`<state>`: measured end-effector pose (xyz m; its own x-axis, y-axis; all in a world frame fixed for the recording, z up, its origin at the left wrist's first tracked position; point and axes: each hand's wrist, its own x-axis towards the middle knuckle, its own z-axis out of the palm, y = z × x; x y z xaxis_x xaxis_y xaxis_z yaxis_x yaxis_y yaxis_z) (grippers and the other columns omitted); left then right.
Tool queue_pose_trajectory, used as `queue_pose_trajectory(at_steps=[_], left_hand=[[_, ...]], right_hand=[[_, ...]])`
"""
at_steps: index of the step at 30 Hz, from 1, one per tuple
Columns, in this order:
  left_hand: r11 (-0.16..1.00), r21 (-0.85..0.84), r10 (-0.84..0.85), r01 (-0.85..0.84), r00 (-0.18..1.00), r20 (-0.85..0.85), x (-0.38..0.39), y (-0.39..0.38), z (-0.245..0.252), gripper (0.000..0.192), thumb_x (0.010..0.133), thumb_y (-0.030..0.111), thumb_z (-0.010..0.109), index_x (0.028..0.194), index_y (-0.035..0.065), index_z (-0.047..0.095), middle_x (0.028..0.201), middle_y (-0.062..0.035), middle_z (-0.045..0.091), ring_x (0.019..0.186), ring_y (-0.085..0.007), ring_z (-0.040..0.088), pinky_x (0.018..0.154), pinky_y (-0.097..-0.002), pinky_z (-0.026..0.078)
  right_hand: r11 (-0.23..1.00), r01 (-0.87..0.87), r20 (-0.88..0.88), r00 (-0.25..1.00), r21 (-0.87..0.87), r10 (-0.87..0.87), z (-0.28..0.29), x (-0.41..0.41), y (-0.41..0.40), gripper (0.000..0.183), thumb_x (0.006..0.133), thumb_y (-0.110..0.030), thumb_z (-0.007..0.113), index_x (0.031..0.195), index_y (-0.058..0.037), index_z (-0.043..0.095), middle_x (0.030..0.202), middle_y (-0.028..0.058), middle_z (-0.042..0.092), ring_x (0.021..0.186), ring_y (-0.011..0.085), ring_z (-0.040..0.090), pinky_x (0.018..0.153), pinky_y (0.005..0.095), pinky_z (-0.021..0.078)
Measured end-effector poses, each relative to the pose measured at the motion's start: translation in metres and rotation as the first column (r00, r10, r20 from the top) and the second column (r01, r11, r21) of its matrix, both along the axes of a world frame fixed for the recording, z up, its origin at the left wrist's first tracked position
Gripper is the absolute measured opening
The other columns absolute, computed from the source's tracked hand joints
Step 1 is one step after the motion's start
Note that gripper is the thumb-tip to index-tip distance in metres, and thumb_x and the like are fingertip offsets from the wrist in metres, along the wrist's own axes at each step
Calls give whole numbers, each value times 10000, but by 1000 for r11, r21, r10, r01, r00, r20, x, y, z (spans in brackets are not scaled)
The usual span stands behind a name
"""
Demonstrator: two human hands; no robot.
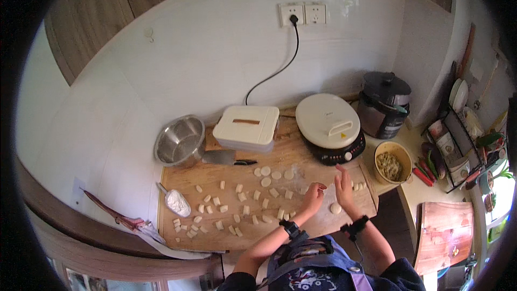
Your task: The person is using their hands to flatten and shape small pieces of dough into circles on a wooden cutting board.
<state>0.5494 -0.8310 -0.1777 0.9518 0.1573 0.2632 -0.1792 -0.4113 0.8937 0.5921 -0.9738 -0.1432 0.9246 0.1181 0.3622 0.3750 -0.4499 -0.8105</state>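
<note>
My left hand (314,199) is above the wooden board (291,222), its fingers bent toward the right; whether anything is in them is hidden. Beside it, my right hand (343,189) is raised edge-on, fingers extended and thumb apart, with nothing visible in it. A round dough piece (335,208) lies on the board just below and left of my right wrist. Several cut dough pieces (256,195) are scattered left of my hands. Farther back lie several flattened dough rounds (276,175). More small dough pieces (358,186) sit right of my right hand.
A flour scoop (177,203), steel bowl (180,140), cleaver (220,157) and lidded box (246,127) stand left and back. Behind my hands is an electric griddle (329,123). A filling bowl (392,163), pressure cooker (384,105) and vegetables (430,165) are at right.
</note>
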Motion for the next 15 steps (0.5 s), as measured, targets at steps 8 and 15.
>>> queue_pose_trajectory(at_steps=[8, 15], left_hand=[[984, -59, -175, 170, 979, -101, -32, 29, -12, 134, 874, -6, 505, 946, 48, 605, 932, -125, 622, 830, -271, 626, 700, -351, 486], [974, 32, -219, 226, 965, -147, -58, 37, 5, 155, 847, -62, 498, 915, 17, 612, 868, -114, 642, 788, -215, 635, 705, -326, 494]], right_hand=[[682, -245, -129, 968, -689, 216, -23, -35, -32, 370, 804, -187, 683, 1141, -66, 589, 1150, 131, 574, 1079, 337, 549, 850, 426, 490], [707, -389, -292, 920, -591, 262, -37, -37, -45, 292, 710, -177, 749, 958, -76, 634, 1042, 108, 575, 1039, 332, 534, 858, 415, 478]])
